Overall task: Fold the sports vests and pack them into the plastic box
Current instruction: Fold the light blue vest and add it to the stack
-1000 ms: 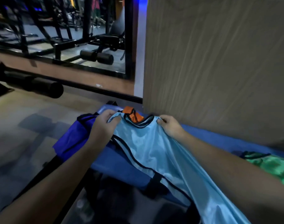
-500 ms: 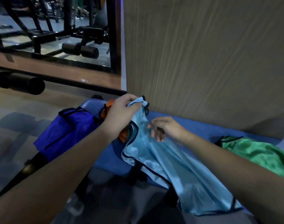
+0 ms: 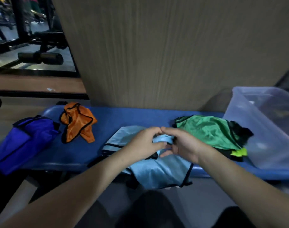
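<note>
A light blue sports vest (image 3: 160, 170) with black trim lies across the middle of the blue padded bench (image 3: 127, 117), its lower part hanging over the front edge. My left hand (image 3: 143, 143) and my right hand (image 3: 183, 143) meet above it, and both grip the bunched top of that vest between them. A green vest (image 3: 209, 130) lies crumpled just right of my hands. Further left lie an orange vest (image 3: 78, 122) and a dark blue vest (image 3: 23, 140). The clear plastic box (image 3: 263, 129) stands at the bench's right end.
A tall wood-grain panel (image 3: 173, 50) rises right behind the bench. At the upper left a mirror shows gym machines and a padded roller (image 3: 40, 58). My dark-clothed legs (image 3: 150, 211) are below the bench's front edge.
The view has swung right, bringing the plastic box into sight. My hands have carried the light blue vest from the bench's left end to its middle and come together on its top.
</note>
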Available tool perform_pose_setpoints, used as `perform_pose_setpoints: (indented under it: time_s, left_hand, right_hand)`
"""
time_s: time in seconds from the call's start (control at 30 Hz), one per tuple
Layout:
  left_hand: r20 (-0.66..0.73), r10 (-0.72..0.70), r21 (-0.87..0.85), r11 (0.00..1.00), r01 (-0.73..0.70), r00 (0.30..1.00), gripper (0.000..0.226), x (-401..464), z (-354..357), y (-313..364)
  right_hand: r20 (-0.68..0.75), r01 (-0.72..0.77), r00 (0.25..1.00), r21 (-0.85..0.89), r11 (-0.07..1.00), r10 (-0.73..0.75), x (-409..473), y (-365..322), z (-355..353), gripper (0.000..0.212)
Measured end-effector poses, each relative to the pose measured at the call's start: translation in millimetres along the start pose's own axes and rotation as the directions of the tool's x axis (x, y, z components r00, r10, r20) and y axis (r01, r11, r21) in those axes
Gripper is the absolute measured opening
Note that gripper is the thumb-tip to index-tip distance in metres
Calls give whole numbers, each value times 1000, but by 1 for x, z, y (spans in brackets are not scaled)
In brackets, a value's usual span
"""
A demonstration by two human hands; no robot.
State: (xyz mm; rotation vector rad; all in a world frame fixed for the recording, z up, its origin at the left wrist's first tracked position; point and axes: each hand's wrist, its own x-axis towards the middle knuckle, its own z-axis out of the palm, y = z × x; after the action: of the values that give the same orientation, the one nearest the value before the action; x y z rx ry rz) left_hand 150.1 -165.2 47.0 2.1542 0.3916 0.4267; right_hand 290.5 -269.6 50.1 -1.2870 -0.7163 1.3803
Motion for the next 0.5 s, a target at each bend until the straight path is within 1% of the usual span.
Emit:
perform_pose_setpoints:
  time_s: [0.07,0.1,0.17,0.2,0.23,0.27,0.33,0.37,0.4,0.43,0.47,0.5]
  left_hand:
    - [143,13,12,1000,-15,990,31,-1,23,-2]
    - [240,-4,-19,1000,9,971,34,-1,32,-5]
    - [442,-50,-110,988,109,895,34,-2,47,-18]
    - [500,-74,-132,978,161,863,31,-3,52,-26]
    - [512,-96,-166,964,208,854,27,-4,53,-35]
    - [485,-133,-219,938,268,864,27,-5,52,-45]
    - [374,-220,-389,845,368,901,29,-4,45,-57]
    - [290,-259,-463,805,372,921,27,-2,40,-60]
    - [183,-296,-502,792,348,938,24,0,36,-63]
    - [57,-345,-492,807,327,937,20,0,34,-66]
    - [-82,-393,-450,835,318,916,15,0,33,-71]
    - [-214,-420,-342,878,335,882,6,-1,31,-76]
  right_hand:
    - [-82,-6,997,3,1000,6,-23,16,-14,29]
    - [-123,-22,992,14,1000,23,-32,26,-21,29]
    - [-182,-50,982,17,999,52,-44,49,-29,19]
    - [-217,-52,975,-30,998,44,-47,63,-32,10]
    - [-268,-45,963,-95,995,18,-49,76,-34,2]
    - [-327,-27,945,-165,986,-29,-48,88,-36,7]
    - [-408,-16,905,-313,950,-119,-44,105,-37,16]
    - [-433,-27,889,-373,927,-148,-42,107,-36,18]
    - [-452,-39,876,-411,911,-166,-40,109,-35,20]
    - [-469,-52,867,-426,903,-172,-39,111,-33,21]
    - [-483,-56,858,-425,903,-174,-37,113,-31,23]
    - [-497,-59,849,-424,904,-178,-36,114,-30,23]
